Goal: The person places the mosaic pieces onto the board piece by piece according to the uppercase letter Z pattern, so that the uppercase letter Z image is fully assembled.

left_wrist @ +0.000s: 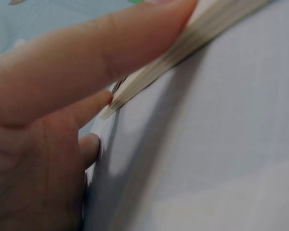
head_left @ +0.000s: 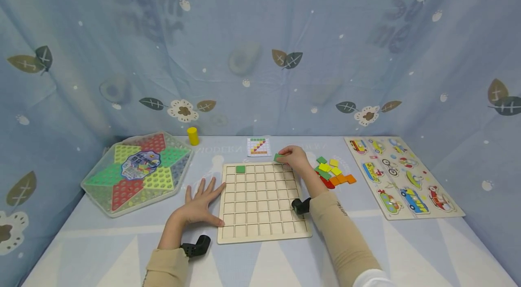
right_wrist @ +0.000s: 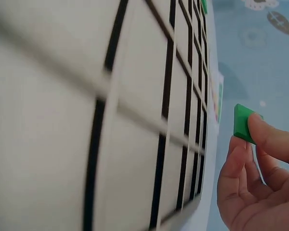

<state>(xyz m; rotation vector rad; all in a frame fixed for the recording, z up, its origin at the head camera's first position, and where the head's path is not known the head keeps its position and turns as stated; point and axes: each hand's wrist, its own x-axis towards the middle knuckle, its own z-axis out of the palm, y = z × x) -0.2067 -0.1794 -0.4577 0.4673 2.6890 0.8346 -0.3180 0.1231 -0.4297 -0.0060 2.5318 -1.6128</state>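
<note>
A pale wooden grid board [head_left: 263,203] lies flat in the middle of the table. One green square tile [head_left: 240,169] sits in a top-row cell near its left side. My left hand [head_left: 200,205] is spread, with fingertips and thumb against the board's left edge. Between thumb and fingers, my right hand [head_left: 294,158] pinches another green tile [right_wrist: 242,122] above the board's far right part. Right of the board lies a loose pile of green, yellow, orange and red tiles [head_left: 335,171], partly behind the right forearm. Beyond the board is a small pattern card [head_left: 258,147] with coloured squares.
To the left lies a hexagonal star-pattern game board [head_left: 140,171] in a clear case, with a yellow cylinder [head_left: 193,136] behind it. A vehicle picture puzzle board [head_left: 400,178] lies on the right. A blue printed curtain [head_left: 260,97] stands along the table's back edge.
</note>
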